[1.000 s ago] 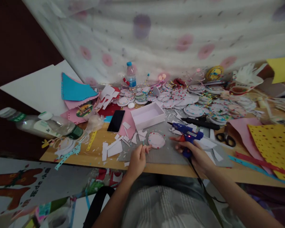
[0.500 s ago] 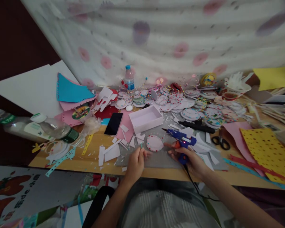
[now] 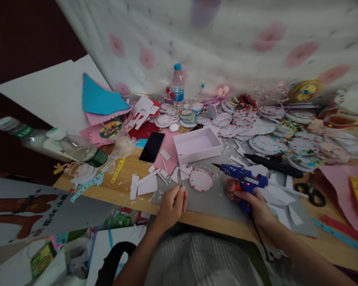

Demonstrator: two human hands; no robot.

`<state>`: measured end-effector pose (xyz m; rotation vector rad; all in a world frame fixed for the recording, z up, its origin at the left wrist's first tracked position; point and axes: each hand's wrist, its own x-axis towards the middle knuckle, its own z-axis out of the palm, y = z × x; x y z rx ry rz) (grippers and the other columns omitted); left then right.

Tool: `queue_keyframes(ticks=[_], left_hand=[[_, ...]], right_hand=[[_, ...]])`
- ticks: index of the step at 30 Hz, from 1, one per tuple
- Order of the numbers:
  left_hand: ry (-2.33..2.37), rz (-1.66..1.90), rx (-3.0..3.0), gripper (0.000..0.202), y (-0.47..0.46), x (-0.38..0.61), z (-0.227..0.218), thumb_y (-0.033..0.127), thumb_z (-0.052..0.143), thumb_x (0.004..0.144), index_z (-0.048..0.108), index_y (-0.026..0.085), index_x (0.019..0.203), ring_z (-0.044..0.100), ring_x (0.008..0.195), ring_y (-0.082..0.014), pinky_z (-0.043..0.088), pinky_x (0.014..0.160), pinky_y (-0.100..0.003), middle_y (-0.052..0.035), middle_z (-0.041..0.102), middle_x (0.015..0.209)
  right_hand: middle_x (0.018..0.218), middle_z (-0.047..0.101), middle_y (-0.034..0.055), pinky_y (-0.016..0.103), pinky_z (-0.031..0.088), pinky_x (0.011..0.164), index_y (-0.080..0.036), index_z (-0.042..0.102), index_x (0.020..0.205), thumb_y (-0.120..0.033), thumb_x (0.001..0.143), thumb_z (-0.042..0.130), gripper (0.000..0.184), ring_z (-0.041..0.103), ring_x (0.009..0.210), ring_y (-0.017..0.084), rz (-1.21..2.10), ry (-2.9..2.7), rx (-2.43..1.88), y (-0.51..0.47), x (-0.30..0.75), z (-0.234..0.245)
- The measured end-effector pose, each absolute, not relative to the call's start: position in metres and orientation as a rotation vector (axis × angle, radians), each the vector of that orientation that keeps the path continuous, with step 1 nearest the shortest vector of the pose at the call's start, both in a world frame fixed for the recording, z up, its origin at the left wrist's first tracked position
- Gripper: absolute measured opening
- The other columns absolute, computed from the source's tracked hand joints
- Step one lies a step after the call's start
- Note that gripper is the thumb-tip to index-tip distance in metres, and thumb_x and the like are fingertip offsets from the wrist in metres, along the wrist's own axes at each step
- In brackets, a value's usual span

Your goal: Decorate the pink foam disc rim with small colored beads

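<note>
My right hand (image 3: 253, 200) is wrapped round the grip of a blue hot glue gun (image 3: 241, 176), whose nozzle points left above the grey mat (image 3: 223, 206). A small red light glows on the gun's body. My left hand (image 3: 173, 202) is pinched on a tiny bluish-green piece (image 3: 182, 183), too small to name. Between the hands a white paper disc (image 3: 201, 180) with small coloured dots round its edge lies flat on the mat. Neither hand touches the disc.
Behind the disc stands an open white box (image 3: 197, 149), with a phone (image 3: 152, 147) to its left. Piles of decorated discs (image 3: 247, 123) line the back. Scissors (image 3: 312, 194) and a black stick-like tool (image 3: 274, 165) lie right. Plastic bottles (image 3: 77, 147) lean at left.
The view has shifted, so the table's things appear moved. My right hand has drawn the glue gun a little farther right of the disc. The left hand keeps its pinch.
</note>
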<state>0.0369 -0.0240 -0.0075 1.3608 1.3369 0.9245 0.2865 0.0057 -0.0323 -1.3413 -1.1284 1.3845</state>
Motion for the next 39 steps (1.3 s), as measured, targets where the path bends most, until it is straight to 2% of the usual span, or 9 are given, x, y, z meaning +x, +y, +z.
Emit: queue_keyframes(ticks=[5, 12, 17, 27, 30, 32, 34, 36, 39], left_hand=[[1.263, 0.825, 1.4, 0.042, -0.015, 0.044, -0.011, 0.046, 0.031, 0.097, 0.045, 0.022, 0.065, 0.04, 0.041, -0.0113, 0.033, 0.05, -0.024, 0.005, 0.044, 0.044], [1.337, 0.793, 1.352, 0.043, -0.007, 0.049, -0.015, 0.045, 0.033, 0.097, 0.044, 0.022, 0.062, 0.041, 0.043, -0.0121, 0.035, 0.053, -0.024, 0.0045, 0.043, 0.044], [1.393, 0.811, 1.329, 0.046, -0.003, 0.052, -0.011, 0.048, 0.035, 0.096, 0.044, 0.022, 0.06, 0.041, 0.044, -0.0122, 0.035, 0.053, -0.024, 0.0044, 0.041, 0.043], [1.392, 0.792, 1.407, 0.049, -0.005, 0.05, -0.022, 0.049, 0.03, 0.098, 0.043, 0.021, 0.06, 0.043, 0.047, -0.0119, 0.035, 0.055, -0.024, 0.0042, 0.041, 0.044], [1.344, 0.763, 1.431, 0.047, -0.006, 0.046, -0.024, 0.046, 0.028, 0.099, 0.043, 0.021, 0.062, 0.042, 0.045, -0.0112, 0.035, 0.054, -0.023, 0.0045, 0.042, 0.045], [1.303, 0.751, 1.441, 0.046, -0.006, 0.044, -0.024, 0.044, 0.028, 0.099, 0.043, 0.021, 0.063, 0.042, 0.044, -0.0109, 0.036, 0.053, -0.023, 0.0046, 0.043, 0.044], [1.269, 0.753, 1.451, 0.045, -0.006, 0.043, -0.024, 0.043, 0.028, 0.099, 0.043, 0.021, 0.063, 0.043, 0.043, -0.0108, 0.035, 0.052, -0.023, 0.0044, 0.043, 0.044], [1.242, 0.765, 1.462, 0.045, -0.006, 0.041, -0.023, 0.042, 0.029, 0.099, 0.044, 0.021, 0.062, 0.044, 0.043, -0.0108, 0.036, 0.052, -0.022, 0.0042, 0.044, 0.044], [1.194, 0.764, 1.461, 0.044, -0.007, 0.04, -0.025, 0.042, 0.031, 0.099, 0.044, 0.021, 0.063, 0.044, 0.042, -0.0108, 0.036, 0.05, -0.022, 0.0042, 0.045, 0.044]], right_hand=[[0.062, 0.058, 0.0026, 0.031, 0.043, 0.059, -0.021, 0.059, 0.064, -0.043, 0.068, 0.064, 0.024, 0.052, 0.06, 0.018, 1.499, -1.17, -1.313, 0.004, 0.295, -0.044], [0.071, 0.056, 0.0017, 0.029, 0.039, 0.064, -0.021, 0.061, 0.075, -0.036, 0.076, 0.062, 0.015, 0.049, 0.067, 0.017, 1.574, -1.051, -1.22, 0.004, 0.29, -0.037], [0.077, 0.063, 0.0039, 0.029, 0.042, 0.066, -0.021, 0.065, 0.078, -0.038, 0.076, 0.064, 0.017, 0.054, 0.071, 0.019, 1.544, -1.039, -1.295, 0.002, 0.291, -0.034], [0.083, 0.072, 0.009, 0.038, 0.048, 0.088, -0.021, 0.07, 0.081, -0.047, 0.077, 0.062, 0.028, 0.064, 0.091, 0.027, 1.538, -1.284, -1.313, -0.006, 0.299, -0.048], [0.072, 0.071, 0.008, 0.039, 0.05, 0.086, -0.022, 0.07, 0.077, -0.051, 0.078, 0.059, 0.031, 0.065, 0.089, 0.029, 1.537, -1.361, -1.371, -0.011, 0.301, -0.054], [0.069, 0.07, 0.0073, 0.039, 0.053, 0.078, -0.023, 0.071, 0.075, -0.054, 0.075, 0.059, 0.033, 0.066, 0.082, 0.029, 1.514, -1.389, -1.427, -0.013, 0.301, -0.056], [0.077, 0.072, 0.0075, 0.038, 0.054, 0.074, -0.024, 0.072, 0.078, -0.054, 0.075, 0.06, 0.033, 0.067, 0.079, 0.029, 1.514, -1.414, -1.428, -0.014, 0.3, -0.055], [0.086, 0.073, 0.008, 0.037, 0.053, 0.077, -0.023, 0.072, 0.082, -0.051, 0.078, 0.059, 0.031, 0.067, 0.083, 0.028, 1.54, -1.442, -1.344, -0.013, 0.298, -0.051], [0.085, 0.072, 0.0081, 0.035, 0.051, 0.078, -0.021, 0.07, 0.082, -0.045, 0.082, 0.057, 0.027, 0.066, 0.083, 0.025, 1.572, -1.431, -1.237, -0.011, 0.294, -0.045]])
